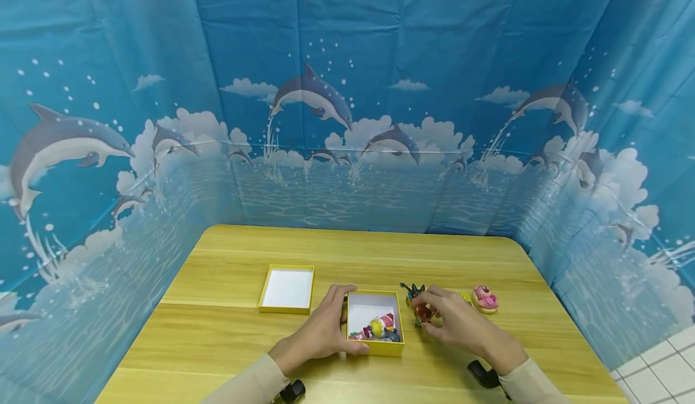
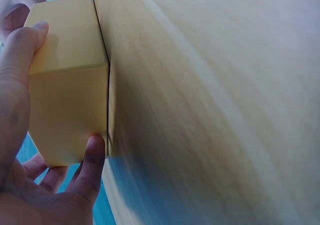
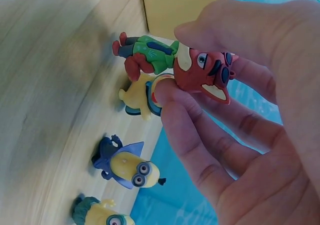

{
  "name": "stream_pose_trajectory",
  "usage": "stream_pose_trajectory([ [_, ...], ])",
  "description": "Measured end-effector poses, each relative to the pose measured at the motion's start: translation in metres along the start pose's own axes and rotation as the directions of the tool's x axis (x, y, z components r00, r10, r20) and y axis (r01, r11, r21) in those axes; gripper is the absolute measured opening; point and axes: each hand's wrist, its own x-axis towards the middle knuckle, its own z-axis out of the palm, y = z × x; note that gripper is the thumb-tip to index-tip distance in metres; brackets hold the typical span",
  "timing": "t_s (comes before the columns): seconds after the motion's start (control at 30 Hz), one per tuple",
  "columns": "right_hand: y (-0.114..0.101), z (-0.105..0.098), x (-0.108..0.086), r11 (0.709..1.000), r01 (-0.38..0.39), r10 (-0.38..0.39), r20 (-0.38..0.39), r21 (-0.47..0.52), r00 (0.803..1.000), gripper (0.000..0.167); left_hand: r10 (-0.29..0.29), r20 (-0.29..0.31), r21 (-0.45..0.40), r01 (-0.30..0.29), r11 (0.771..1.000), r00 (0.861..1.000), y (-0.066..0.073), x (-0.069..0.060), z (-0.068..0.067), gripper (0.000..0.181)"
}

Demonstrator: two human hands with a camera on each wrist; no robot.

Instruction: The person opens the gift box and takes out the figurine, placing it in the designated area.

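A yellow box (image 1: 387, 348) with a white inside stands on the table, holding several small figures (image 1: 382, 325). My left hand (image 1: 320, 328) grips its left side, thumb at the near side; in the left wrist view the left hand (image 2: 55, 197) has thumb and fingertips on the box (image 2: 70, 110). My right hand (image 1: 461, 325), right of the box, pinches a red fox figure in a green shirt between thumb and fingers, plain in the right wrist view, where the right hand (image 3: 250, 150) holds the fox figure (image 3: 160, 55) by its head.
The box's lid (image 1: 286, 289) lies inside up, left of the box. Beyond the right hand are a pink figure (image 1: 485, 298) and a partly hidden yellow one (image 1: 466, 297). In the right wrist view a minion figure (image 3: 131, 166) in blue stands near another (image 3: 97, 212). A dolphin-print curtain (image 1: 347, 187) surrounds the table (image 1: 228, 344).
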Motion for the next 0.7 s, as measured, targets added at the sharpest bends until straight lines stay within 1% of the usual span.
stream_pose_trajectory([
  [0.2, 0.0007, 0.0020, -0.0004, 1.000, 0.016, -0.016, 0.001, 0.008, 1.000, 0.037, 0.004, -0.003, -0.001, -0.004, 1.000, 1.000, 0.0014, -0.0003, -0.0005, 0.128],
  [0.4, 0.0025, 0.0031, -0.0006, 1.000, 0.007, -0.007, 0.012, 0.012, 1.000, 0.035, 0.000, 0.000, 0.002, 0.000, 1.000, 1.000, 0.0013, -0.0002, -0.0009, 0.128],
  [0.6, 0.0032, 0.0052, -0.0005, 0.999, 0.043, -0.043, 0.000, 0.015, 0.999, 0.035, 0.000, 0.006, 0.000, 0.000, 1.000, 1.000, 0.0000, 0.0002, -0.0008, 0.128],
  [0.7, 0.0032, 0.0055, -0.0016, 0.999, 0.036, -0.036, 0.008, 0.013, 0.999, 0.036, 0.002, 0.004, 0.002, -0.002, 1.000, 1.000, -0.0008, -0.0002, -0.0003, 0.128],
])
